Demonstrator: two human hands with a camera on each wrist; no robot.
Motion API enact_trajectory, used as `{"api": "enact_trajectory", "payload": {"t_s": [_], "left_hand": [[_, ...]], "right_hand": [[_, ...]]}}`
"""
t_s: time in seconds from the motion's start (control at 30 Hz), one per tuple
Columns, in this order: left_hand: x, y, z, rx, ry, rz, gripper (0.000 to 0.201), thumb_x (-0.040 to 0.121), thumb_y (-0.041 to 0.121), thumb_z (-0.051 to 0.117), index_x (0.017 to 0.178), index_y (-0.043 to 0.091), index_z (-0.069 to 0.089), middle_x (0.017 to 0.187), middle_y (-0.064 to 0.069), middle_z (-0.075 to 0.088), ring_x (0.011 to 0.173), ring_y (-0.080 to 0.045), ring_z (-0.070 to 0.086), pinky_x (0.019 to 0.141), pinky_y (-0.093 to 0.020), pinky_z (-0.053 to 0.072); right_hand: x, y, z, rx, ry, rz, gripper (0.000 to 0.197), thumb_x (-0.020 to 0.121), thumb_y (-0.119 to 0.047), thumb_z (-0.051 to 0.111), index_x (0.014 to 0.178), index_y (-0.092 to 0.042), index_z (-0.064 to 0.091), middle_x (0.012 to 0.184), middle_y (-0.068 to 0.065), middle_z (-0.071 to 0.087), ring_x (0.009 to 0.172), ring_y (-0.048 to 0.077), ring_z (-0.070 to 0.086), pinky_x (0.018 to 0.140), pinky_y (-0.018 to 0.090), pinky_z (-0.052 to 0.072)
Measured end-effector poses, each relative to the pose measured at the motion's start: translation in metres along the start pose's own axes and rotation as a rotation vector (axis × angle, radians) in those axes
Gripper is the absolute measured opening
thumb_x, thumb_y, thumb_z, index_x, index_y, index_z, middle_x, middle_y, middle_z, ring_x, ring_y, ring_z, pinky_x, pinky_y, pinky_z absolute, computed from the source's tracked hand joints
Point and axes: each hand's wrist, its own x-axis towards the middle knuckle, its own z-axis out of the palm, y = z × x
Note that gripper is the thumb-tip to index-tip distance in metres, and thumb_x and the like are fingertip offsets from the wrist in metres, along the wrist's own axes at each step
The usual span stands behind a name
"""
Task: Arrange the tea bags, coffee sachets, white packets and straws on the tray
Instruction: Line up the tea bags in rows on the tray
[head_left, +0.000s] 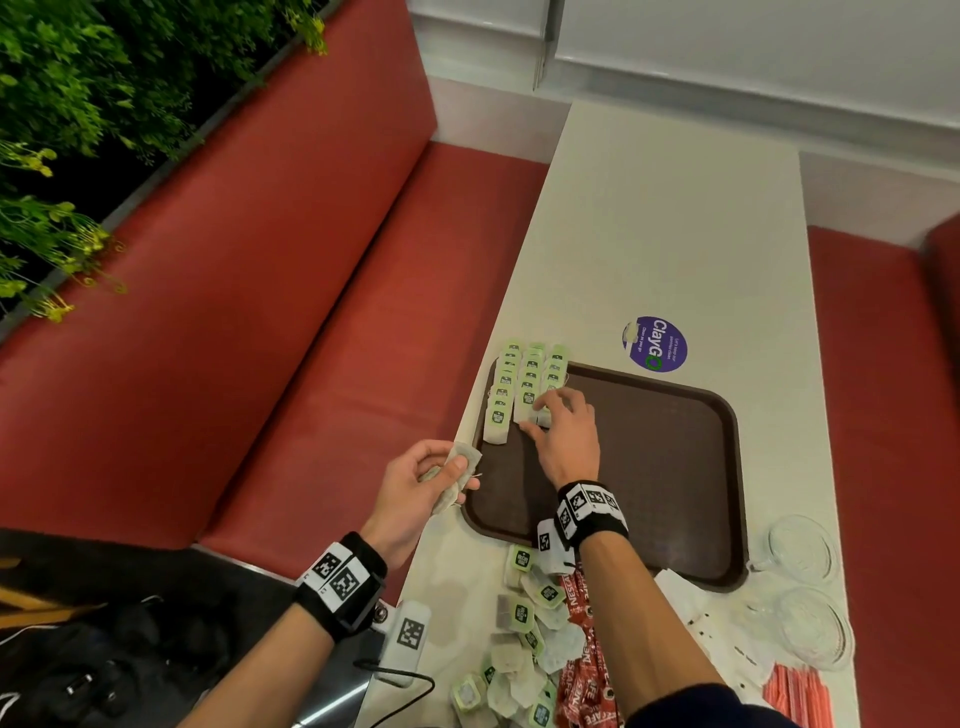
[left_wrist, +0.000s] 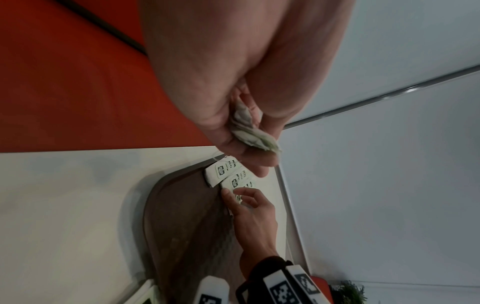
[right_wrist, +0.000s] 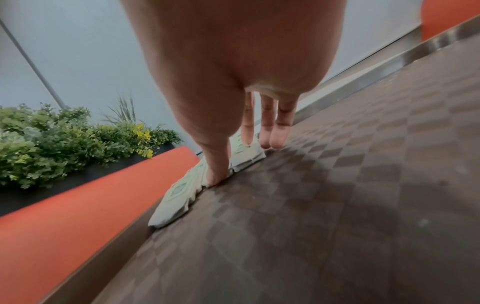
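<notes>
A brown tray (head_left: 670, 457) lies on the white table (head_left: 670, 234). Three rows of green-tagged tea bags (head_left: 506, 384) overlap at its far left corner. My right hand (head_left: 540, 415) is at the near end of the right row, thumb and fingers pinching a tea bag (head_left: 543, 419) down against the tray (right_wrist: 337, 185). My left hand (head_left: 457, 467) hovers at the tray's left edge and grips a small bunch of tea bags (left_wrist: 253, 135). Loose tea bags (head_left: 524, 639), red coffee sachets (head_left: 584, 654), white packets (head_left: 711, 623) and red-striped straws (head_left: 800, 696) lie on the table nearer me.
Two clear glass cups (head_left: 805, 545) stand at the table's right edge beside the tray. A purple round sticker (head_left: 655, 344) is on the table beyond the tray. Red bench seats (head_left: 260, 312) flank the table, with plants (head_left: 78, 104) behind the left one.
</notes>
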Motion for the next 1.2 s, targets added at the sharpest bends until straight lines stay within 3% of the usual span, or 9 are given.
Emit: {"api": "enact_trajectory", "payload": {"t_s": [0.2, 0.27, 0.4, 0.53, 0.63, 0.73, 0.93, 1.07, 1.2], "left_hand": [[0.001, 0.004, 0.006, -0.011, 0.010, 0.005, 0.025, 0.102, 0.013, 0.072, 0.122, -0.001, 0.066, 0.111, -0.018, 0.079, 0.095, -0.032, 0.078, 0.069, -0.026, 0.059], [0.003, 0.004, 0.009, -0.015, 0.025, 0.009, 0.025, 0.102, 0.013, 0.072, 0.122, -0.001, 0.066, 0.109, -0.019, 0.079, 0.093, -0.031, 0.078, 0.067, -0.026, 0.058], [0.007, 0.005, 0.017, 0.005, 0.051, 0.044, 0.032, 0.093, 0.021, 0.081, 0.115, 0.002, 0.068, 0.105, -0.020, 0.079, 0.081, -0.022, 0.073, 0.064, -0.029, 0.057], [0.007, 0.005, 0.019, 0.117, 0.011, 0.031, 0.023, 0.096, 0.018, 0.080, 0.113, 0.006, 0.072, 0.101, -0.017, 0.079, 0.080, -0.022, 0.075, 0.062, -0.027, 0.056], [0.008, 0.005, 0.013, 0.145, 0.014, -0.068, 0.018, 0.105, 0.017, 0.068, 0.114, 0.002, 0.072, 0.098, -0.020, 0.077, 0.072, -0.021, 0.071, 0.053, -0.022, 0.046], [0.008, 0.009, 0.010, 0.102, -0.044, -0.126, 0.038, 0.109, 0.035, 0.062, 0.110, -0.001, 0.074, 0.092, -0.014, 0.073, 0.065, -0.014, 0.058, 0.051, -0.023, 0.036], [0.010, 0.026, 0.019, 0.243, -0.108, 0.041, 0.009, 0.097, 0.025, 0.081, 0.100, 0.016, 0.082, 0.081, -0.001, 0.066, 0.061, -0.013, 0.049, 0.056, -0.026, 0.037], [0.011, 0.036, 0.022, 0.494, -0.073, 0.234, 0.004, 0.096, 0.031, 0.082, 0.097, 0.028, 0.082, 0.092, 0.010, 0.077, 0.070, -0.002, 0.062, 0.067, -0.022, 0.046], [0.008, 0.043, 0.028, 0.617, -0.090, 0.367, 0.004, 0.095, 0.031, 0.083, 0.098, 0.032, 0.083, 0.100, 0.015, 0.077, 0.099, -0.006, 0.072, 0.086, -0.018, 0.051]], "right_hand": [[-0.019, -0.037, -0.043, 0.355, 0.059, 0.064, 0.026, 0.098, -0.055, 0.073, 0.110, -0.032, 0.071, 0.122, -0.009, 0.070, 0.109, 0.008, 0.066, 0.090, 0.032, 0.053], [-0.040, -0.061, -0.063, 0.563, -0.108, 0.086, 0.033, 0.098, -0.065, 0.068, 0.108, -0.034, 0.074, 0.106, -0.014, 0.077, 0.097, 0.001, 0.071, 0.088, 0.029, 0.058], [-0.082, -0.084, -0.074, 0.718, -0.368, 0.039, 0.029, 0.097, -0.061, 0.074, 0.108, -0.034, 0.076, 0.100, -0.005, 0.080, 0.092, 0.015, 0.076, 0.083, 0.041, 0.064], [-0.096, -0.078, -0.073, 0.845, -0.234, 0.053, 0.011, 0.098, -0.032, 0.082, 0.106, -0.028, 0.076, 0.099, 0.000, 0.080, 0.090, 0.022, 0.077, 0.084, 0.054, 0.064], [-0.100, -0.069, -0.078, 0.755, 0.081, -0.047, 0.024, 0.091, -0.005, 0.083, 0.101, -0.026, 0.078, 0.102, -0.004, 0.077, 0.094, 0.019, 0.075, 0.086, 0.046, 0.063], [-0.106, -0.064, -0.079, 0.552, 0.218, -0.331, 0.033, 0.083, 0.013, 0.080, 0.099, -0.016, 0.080, 0.108, -0.003, 0.068, 0.101, 0.018, 0.071, 0.086, 0.033, 0.060], [-0.118, -0.056, -0.069, 0.373, 0.163, -0.509, 0.034, 0.082, 0.015, 0.080, 0.100, -0.014, 0.080, 0.120, -0.002, 0.063, 0.112, 0.008, 0.066, 0.092, 0.021, 0.055], [-0.123, -0.059, -0.073, 0.581, 0.122, -0.302, 0.041, 0.083, 0.016, 0.064, 0.100, -0.019, 0.076, 0.130, -0.003, 0.066, 0.125, 0.021, 0.066, 0.101, 0.037, 0.059], [-0.122, -0.064, -0.073, 0.662, 0.123, -0.273, 0.023, 0.095, -0.001, 0.079, 0.107, -0.020, 0.076, 0.123, -0.009, 0.074, 0.120, 0.021, 0.071, 0.101, 0.043, 0.059]]}}
